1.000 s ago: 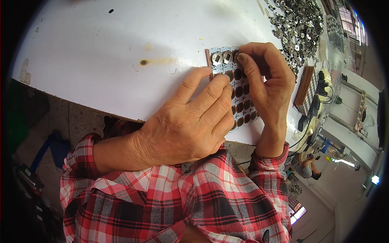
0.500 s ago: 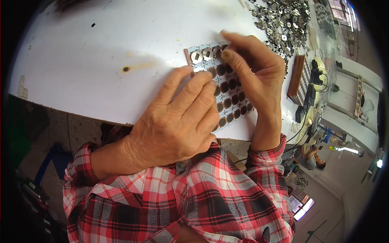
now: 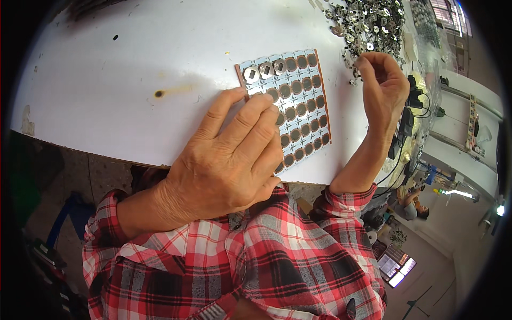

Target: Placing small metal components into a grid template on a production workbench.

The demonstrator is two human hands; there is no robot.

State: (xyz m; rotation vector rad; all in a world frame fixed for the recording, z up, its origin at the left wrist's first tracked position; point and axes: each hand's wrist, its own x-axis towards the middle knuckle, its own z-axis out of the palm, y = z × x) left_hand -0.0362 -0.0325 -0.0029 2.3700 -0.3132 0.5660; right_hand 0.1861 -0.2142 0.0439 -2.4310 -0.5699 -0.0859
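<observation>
A light-blue circuit board panel [image 3: 301, 100] with rows of dark round pads lies on the white table. Three silver metal clips, among them one clip [image 3: 251, 74] at the corner, sit side by side at the left end of its far row. My left hand [image 3: 229, 154] rests flat over the panel's left side, fingers stretched out, covering some pads. To the right of the panel, my right hand [image 3: 385, 88] is raised beside a heap of small metal parts [image 3: 373, 26]. Its thumb and forefinger come together; anything between them is too small to make out.
The white table [image 3: 96, 106] has a dark burn mark [image 3: 159, 94] and a tiny black piece [image 3: 115, 37] at left. Black plugs and cables [image 3: 406, 122] run along the right edge. Another person [image 3: 409, 205] is farther off at right.
My right hand has moved away from the panel's far row, rightward to the metal heap. The third clip now shows uncovered. My left hand stays on the panel.
</observation>
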